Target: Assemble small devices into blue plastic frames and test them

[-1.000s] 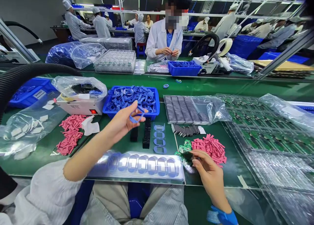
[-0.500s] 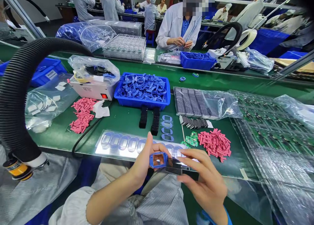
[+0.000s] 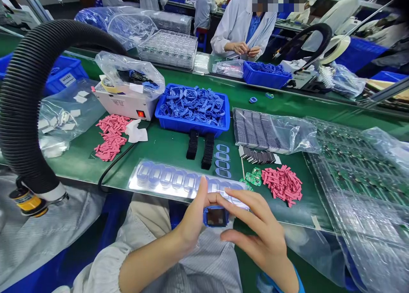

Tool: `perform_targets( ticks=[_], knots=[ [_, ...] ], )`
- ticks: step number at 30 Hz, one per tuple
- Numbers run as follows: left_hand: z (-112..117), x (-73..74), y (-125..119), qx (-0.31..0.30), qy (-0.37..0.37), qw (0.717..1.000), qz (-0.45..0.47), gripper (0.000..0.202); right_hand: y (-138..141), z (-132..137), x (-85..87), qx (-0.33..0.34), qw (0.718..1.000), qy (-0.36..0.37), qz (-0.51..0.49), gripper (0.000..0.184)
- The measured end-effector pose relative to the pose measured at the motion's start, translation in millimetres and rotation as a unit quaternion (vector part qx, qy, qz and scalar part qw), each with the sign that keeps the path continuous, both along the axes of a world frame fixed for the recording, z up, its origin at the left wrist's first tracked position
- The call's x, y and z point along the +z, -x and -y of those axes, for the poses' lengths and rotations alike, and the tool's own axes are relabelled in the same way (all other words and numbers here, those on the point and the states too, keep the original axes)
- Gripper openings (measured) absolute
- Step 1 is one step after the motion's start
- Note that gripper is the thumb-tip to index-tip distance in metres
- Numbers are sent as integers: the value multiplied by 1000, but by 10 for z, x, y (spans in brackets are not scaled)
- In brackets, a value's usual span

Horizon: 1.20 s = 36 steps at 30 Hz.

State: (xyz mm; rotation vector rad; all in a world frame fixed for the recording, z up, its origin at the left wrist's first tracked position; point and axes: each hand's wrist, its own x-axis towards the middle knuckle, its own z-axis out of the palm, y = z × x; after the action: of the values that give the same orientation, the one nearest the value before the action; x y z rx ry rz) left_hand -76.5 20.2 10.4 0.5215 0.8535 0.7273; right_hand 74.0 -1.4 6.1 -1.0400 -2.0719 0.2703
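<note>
Over my lap, both hands meet on a small blue frame (image 3: pixel 216 216) with a dark insert in its opening. My left hand (image 3: pixel 195 216) pinches the frame's left side, thumb raised. My right hand (image 3: pixel 255 229) holds its right side, fingers spread across the top. Just beyond them lies a clear strip of blue-edged labels (image 3: pixel 179 180) at the table's near edge. A blue bin (image 3: pixel 191 124) full of blue frames sits further back, with two black stacks (image 3: pixel 201 146) in front of it.
Pink strips lie in piles at left (image 3: pixel 110 137) and right (image 3: pixel 283 183), beside green boards (image 3: pixel 254 176). A black ribbed hose (image 3: pixel 28 92) arches at left. Bagged dark parts (image 3: pixel 271 133) and clear trays (image 3: pixel 358 169) sit right. A person in white (image 3: pixel 243 28) works opposite.
My left hand brought a blue frame back from the bin to my lap. My right hand left the green boards and joined it. The dark piece now sits inside the frame.
</note>
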Motion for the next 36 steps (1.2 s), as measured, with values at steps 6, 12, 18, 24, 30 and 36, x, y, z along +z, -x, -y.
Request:
perform_targets(
  ticks=[6,12,18,24,30,36],
  knots=[
    [31,-17,3,-4,47,999,4,72,-34,54,-23,7,999,26,19,42],
    [129,-91,8,38,4,999,33,60,-3,87,-28,-31,995,70,-60,29],
    [330,-306,133,63,-217,974,0,38,15,141,-52,-58,985,83,-138,26],
    [384,-388,206,93,-240,964,-66,36,147,136,-66,-30,983,103,-150,28],
    [406,-396,173,188,-157,965,-91,35,-11,-3,-49,-1,993,90,-72,36],
    [419,-420,232,181,-88,979,-27,36,-1189,-722,-255,-412,896,162,40,37]
  ],
)
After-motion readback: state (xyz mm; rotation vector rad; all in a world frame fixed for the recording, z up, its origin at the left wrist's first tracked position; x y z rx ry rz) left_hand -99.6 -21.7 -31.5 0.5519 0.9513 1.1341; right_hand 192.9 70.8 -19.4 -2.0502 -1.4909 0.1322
